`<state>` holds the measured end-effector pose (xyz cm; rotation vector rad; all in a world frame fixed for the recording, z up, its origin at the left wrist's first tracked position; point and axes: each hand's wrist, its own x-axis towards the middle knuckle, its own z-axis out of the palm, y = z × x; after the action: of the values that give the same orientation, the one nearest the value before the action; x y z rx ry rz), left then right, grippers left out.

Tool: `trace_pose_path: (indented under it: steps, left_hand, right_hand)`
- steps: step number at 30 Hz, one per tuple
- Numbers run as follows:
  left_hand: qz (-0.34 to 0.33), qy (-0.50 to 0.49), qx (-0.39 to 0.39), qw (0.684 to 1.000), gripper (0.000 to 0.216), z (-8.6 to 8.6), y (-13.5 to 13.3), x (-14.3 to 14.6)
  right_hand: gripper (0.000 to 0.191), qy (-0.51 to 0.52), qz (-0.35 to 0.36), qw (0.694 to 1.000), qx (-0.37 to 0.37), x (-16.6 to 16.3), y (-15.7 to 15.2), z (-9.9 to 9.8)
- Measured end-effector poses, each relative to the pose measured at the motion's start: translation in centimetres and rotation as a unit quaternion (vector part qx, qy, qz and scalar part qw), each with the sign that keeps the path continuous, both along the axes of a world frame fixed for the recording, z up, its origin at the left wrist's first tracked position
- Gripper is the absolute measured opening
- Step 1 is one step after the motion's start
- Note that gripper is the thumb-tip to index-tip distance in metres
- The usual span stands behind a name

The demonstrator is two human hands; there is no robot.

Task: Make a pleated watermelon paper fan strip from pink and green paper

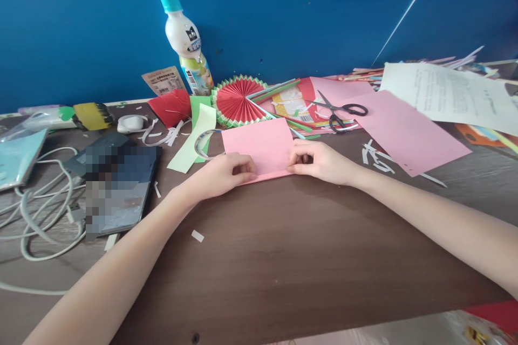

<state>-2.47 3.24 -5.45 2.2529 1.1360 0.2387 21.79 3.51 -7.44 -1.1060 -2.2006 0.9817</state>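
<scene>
A sheet of pink paper stands tilted up in front of me, with a narrow fold along its near edge. At the left end of that fold, my left hand pinches the paper between thumb and fingers. My right hand grips the fold's right end, its fingers curled in. Just behind my left hand is a roll of tape, partly hidden by the paper. A red and green pleated paper fan leans against the wall beyond the sheet.
Black-handled scissors lie behind my right hand, beside a larger pink sheet. A bottle stands by the blue wall. To the left are a dark tablet-like device and white cables. Paper scraps lie on the right.
</scene>
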Motion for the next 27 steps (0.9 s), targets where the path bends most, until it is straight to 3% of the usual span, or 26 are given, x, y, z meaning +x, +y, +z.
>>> trace_pose_path:
  steps: [17, 27]
  left_hand:
    - [-0.027, -0.022, -0.079, 0.996, 0.011, 0.2, 0.8, -1.3]
    - [-0.045, -0.009, -0.052, 0.998, 0.02, 0.4, 0.7, -1.0]
  right_hand:
    - [0.011, -0.019, -0.002, 1.0, -0.014, 0.2, 0.0, 0.2]
    - [0.005, -0.029, 0.006, 1.0, 0.001, 0.1, 0.1, 0.2]
